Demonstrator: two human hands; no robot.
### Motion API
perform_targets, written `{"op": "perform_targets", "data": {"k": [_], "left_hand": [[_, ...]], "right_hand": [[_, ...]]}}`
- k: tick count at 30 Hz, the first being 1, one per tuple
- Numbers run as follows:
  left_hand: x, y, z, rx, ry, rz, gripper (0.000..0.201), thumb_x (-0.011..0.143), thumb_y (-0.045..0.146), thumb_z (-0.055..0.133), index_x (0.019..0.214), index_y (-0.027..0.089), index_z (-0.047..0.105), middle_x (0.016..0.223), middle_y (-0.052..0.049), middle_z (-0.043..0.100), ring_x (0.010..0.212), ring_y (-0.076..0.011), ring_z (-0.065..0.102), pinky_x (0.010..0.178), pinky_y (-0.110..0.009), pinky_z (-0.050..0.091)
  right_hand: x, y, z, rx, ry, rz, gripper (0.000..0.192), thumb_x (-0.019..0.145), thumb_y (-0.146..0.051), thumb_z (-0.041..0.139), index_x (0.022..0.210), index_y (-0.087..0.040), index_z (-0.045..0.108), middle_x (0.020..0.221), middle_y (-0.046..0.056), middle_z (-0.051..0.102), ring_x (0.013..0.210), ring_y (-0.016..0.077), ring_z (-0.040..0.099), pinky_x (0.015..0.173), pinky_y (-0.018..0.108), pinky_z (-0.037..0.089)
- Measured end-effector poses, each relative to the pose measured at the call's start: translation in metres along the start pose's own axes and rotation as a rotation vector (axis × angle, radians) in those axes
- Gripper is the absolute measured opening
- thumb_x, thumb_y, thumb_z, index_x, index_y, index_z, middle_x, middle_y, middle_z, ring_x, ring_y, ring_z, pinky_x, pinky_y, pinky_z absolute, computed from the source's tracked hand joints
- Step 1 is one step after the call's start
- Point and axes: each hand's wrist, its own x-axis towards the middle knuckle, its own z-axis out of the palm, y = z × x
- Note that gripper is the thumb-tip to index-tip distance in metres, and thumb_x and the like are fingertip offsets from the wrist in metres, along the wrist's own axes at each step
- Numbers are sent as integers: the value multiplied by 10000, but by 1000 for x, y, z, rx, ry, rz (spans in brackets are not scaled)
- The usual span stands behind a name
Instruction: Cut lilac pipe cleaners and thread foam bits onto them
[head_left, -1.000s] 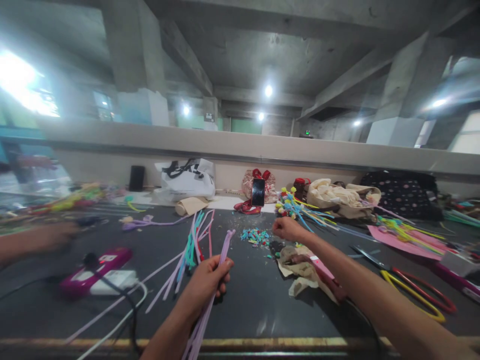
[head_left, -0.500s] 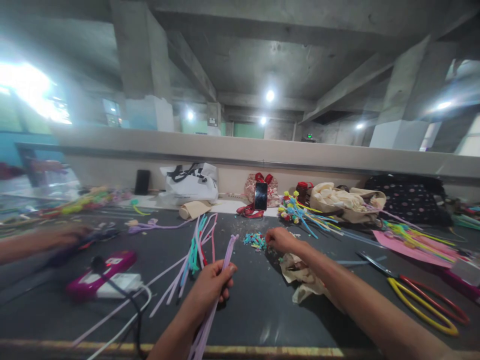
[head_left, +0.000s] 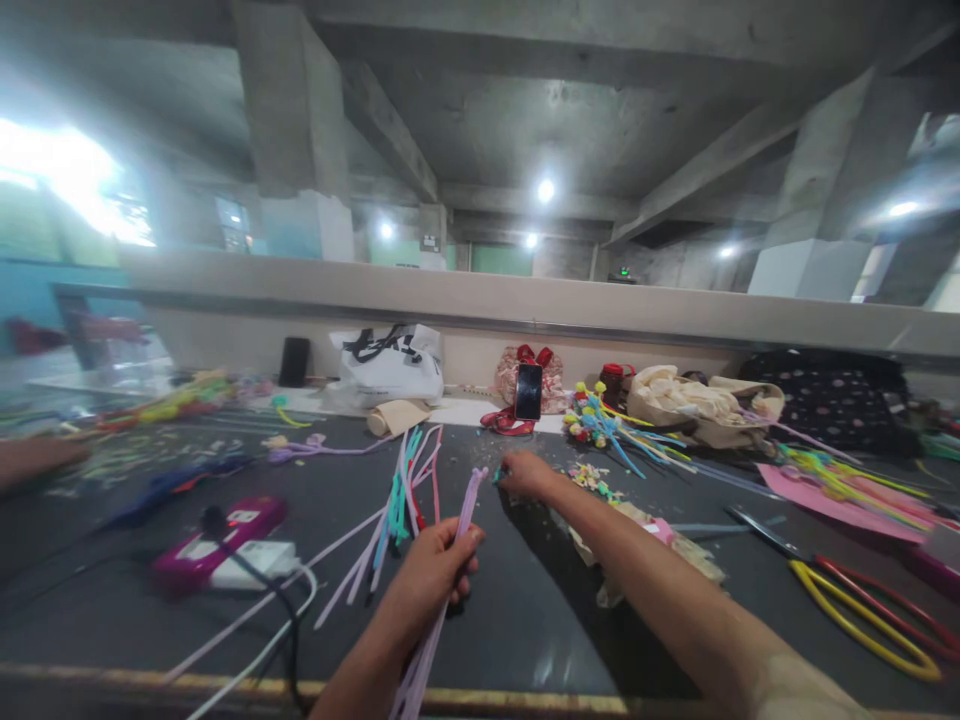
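Left hand (head_left: 435, 572) clenched around a bundle of fuzzy lilac pipe cleaners (head_left: 459, 530), long axis running up and away over the dark table (head_left: 525, 620), tips just beside the right hand (head_left: 525, 473), fingers pinched on a small teal scrap (head_left: 496, 476).

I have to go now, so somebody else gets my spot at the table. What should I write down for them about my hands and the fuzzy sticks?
Left hand: grip shut on a bundle of lilac pipe cleaners, held upright-tilted over the dark table.
Right hand: stretched forward, fingertips pinched near the small coloured bits; too small to tell if it holds one.
Loose pipe cleaners in teal, pink and white lie fanned just left of the bundle.
Yellow and red scissors lie on the right, untouched.
Flower-tipped stems lie at the back.
The bundle is gathered but still straight, not bent or cut.
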Motion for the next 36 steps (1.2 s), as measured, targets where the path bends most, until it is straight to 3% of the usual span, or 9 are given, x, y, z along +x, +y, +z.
{"op": "perform_targets", "data": {"k": [5, 12, 17, 21, 27, 32, 36], "left_hand": [[0, 0, 0, -24, -2, 4, 225, 694, 391, 487, 712, 167, 494, 475, 76, 458, 330, -40, 403, 325, -134, 247], [1, -2, 0, -37, -2, -2, 215, 694, 386, 498, 706, 172, 488, 484, 75, 463, 327, -36, 403, 324, -130, 246], [0, -1, 0, -41, -9, -3, 237, 693, 410, 495, 701, 175, 470, 486, 79, 451, 324, -34, 394, 318, -132, 239], [0, 0, 0, -32, 1, -8, 244, 682, 412, 501, 712, 171, 477, 484, 76, 459, 328, -40, 402, 317, -134, 251], [2, -2, 0, -32, 9, -8, 257, 673, 428, 513, 711, 174, 489, 491, 76, 464, 332, -41, 408, 316, -134, 253], [-1, 1, 0, -39, 11, -25, 260, 661, 433, 523, 692, 179, 480, 481, 80, 454, 328, -40, 397, 315, -133, 251], [-1, 2, 1, -44, 12, -28, 251, 667, 424, 519, 696, 179, 477, 473, 83, 447, 317, -37, 378, 305, -133, 241]], "right_hand": [[-5, 15, -11, 11, -77, 3, 254, 831, -281, 472, 1046, -150, 507, 1007, 49, 557, 808, 157, 568, 673, 338, 485], [-15, 50, -37, 0, -16, -14, 255, 826, -280, 480, 1043, -150, 512, 1034, 52, 549, 846, 170, 559, 703, 355, 474], [-21, 61, -45, 15, 18, -60, 268, 827, -285, 477, 1060, -155, 504, 1027, 48, 552, 840, 172, 561, 702, 356, 475], [-28, 62, -46, 6, 46, -81, 256, 824, -285, 480, 1040, -153, 518, 1067, 53, 536, 901, 189, 539, 745, 379, 454], [-37, 58, -32, 11, -183, -136, 219, 816, -277, 496, 974, -134, 548, 950, 32, 582, 761, 146, 576, 636, 309, 487], [-28, 50, -32, 6, -115, -147, 263, 817, -280, 492, 1044, -150, 516, 1068, 52, 535, 896, 191, 541, 734, 375, 459], [-29, 35, -27, 26, -238, -180, 233, 821, -275, 489, 1006, -141, 533, 990, 43, 569, 800, 156, 570, 662, 327, 484]]}}
